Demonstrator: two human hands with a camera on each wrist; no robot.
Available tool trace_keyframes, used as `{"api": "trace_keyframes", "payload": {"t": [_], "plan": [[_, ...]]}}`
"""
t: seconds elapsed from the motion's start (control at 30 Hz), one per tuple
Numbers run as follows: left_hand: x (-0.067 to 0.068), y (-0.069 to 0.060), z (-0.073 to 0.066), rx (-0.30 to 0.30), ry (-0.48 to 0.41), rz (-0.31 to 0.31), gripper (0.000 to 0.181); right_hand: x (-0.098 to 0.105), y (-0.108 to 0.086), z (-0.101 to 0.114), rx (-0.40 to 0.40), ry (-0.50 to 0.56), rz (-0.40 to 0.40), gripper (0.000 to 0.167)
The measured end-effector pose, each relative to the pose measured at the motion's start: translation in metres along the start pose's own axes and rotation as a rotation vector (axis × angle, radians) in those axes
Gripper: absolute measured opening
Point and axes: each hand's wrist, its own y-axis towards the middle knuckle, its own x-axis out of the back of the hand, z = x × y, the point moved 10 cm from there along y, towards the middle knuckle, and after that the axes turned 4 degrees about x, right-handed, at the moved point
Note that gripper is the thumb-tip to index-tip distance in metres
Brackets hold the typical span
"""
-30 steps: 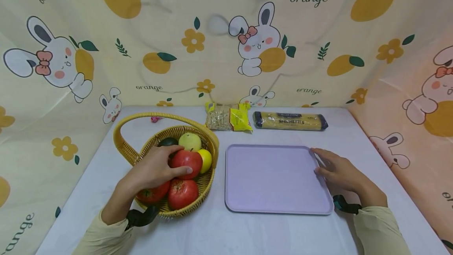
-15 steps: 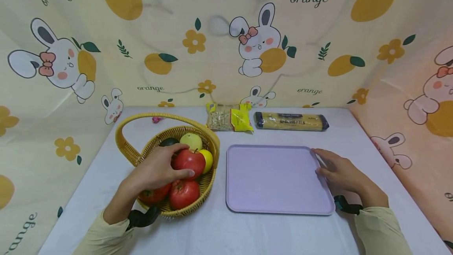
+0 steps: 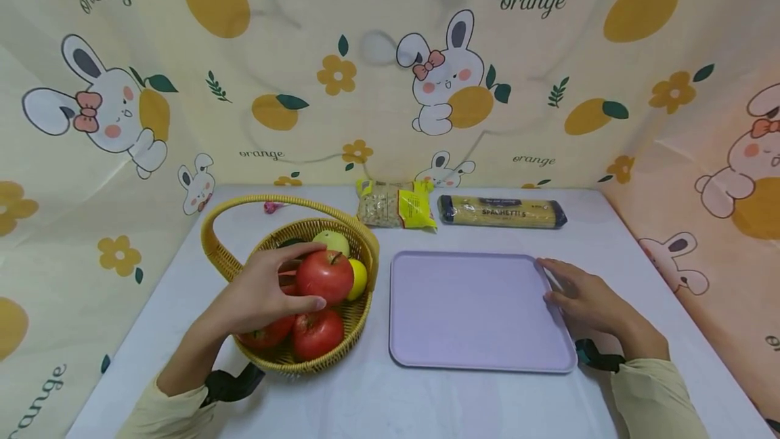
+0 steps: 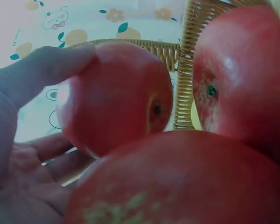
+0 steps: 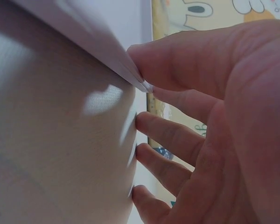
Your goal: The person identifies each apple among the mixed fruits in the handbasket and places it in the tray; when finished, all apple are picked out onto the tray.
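Note:
In the head view my left hand (image 3: 258, 293) holds a red apple (image 3: 325, 278) over the wicker basket (image 3: 363, 310), thumb on its near side and fingers behind. The left wrist view shows the thumb pressed to this apple (image 4: 116, 98), with two more red apples close by. Those apples (image 3: 318, 334) lie lower in the basket, beside a pale green round fruit (image 3: 332, 241) and a yellow fruit (image 3: 357, 279). My right hand (image 3: 588, 297) touches the right rim of a lilac tray (image 3: 481, 310). Thumb and index finger (image 5: 186, 100) meet its edge; the other fingers are spread and nearly straight.
Behind the tray lie a spaghetti pack (image 3: 502, 211) and a yellow-and-clear food bag (image 3: 396, 204). The basket's tall handle (image 3: 210, 239) arches over its far left side. A small pink item (image 3: 271, 207) sits behind the handle. Patterned cloth hangs round the white table.
The left hand has shifted slightly left and up, its thumb lower on the apple. The apple stands a little higher, showing more of itself. The right hand and tray keep their place.

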Motion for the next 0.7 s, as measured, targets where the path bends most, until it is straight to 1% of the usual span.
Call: {"api": "trace_keyframes", "payload": {"t": [0.13, 0.23, 0.33, 0.47, 0.63, 0.7], "plan": [[-0.002, -0.004, -0.004, -0.016, -0.09, 0.038, 0.078, 0.001, 0.0, -0.001, -0.004, -0.008, 0.004, 0.082], [-0.005, -0.007, -0.013, -0.057, -0.148, 0.07, 0.079, 0.001, 0.0, -0.002, -0.006, -0.008, 0.008, 0.083], [-0.012, -0.01, -0.026, -0.114, -0.184, 0.11, 0.08, 0.0, 0.0, -0.003, -0.012, -0.003, 0.011, 0.083], [-0.025, -0.011, -0.049, -0.196, -0.226, 0.167, 0.077, -0.001, 0.001, -0.003, -0.017, -0.005, 0.01, 0.083], [-0.046, -0.006, -0.078, -0.29, -0.251, 0.205, 0.075, -0.001, 0.001, -0.002, -0.015, -0.011, 0.004, 0.081], [-0.055, -0.003, -0.088, -0.306, -0.257, 0.221, 0.075, -0.001, 0.001, -0.002, -0.015, -0.007, 0.003, 0.081]]}}
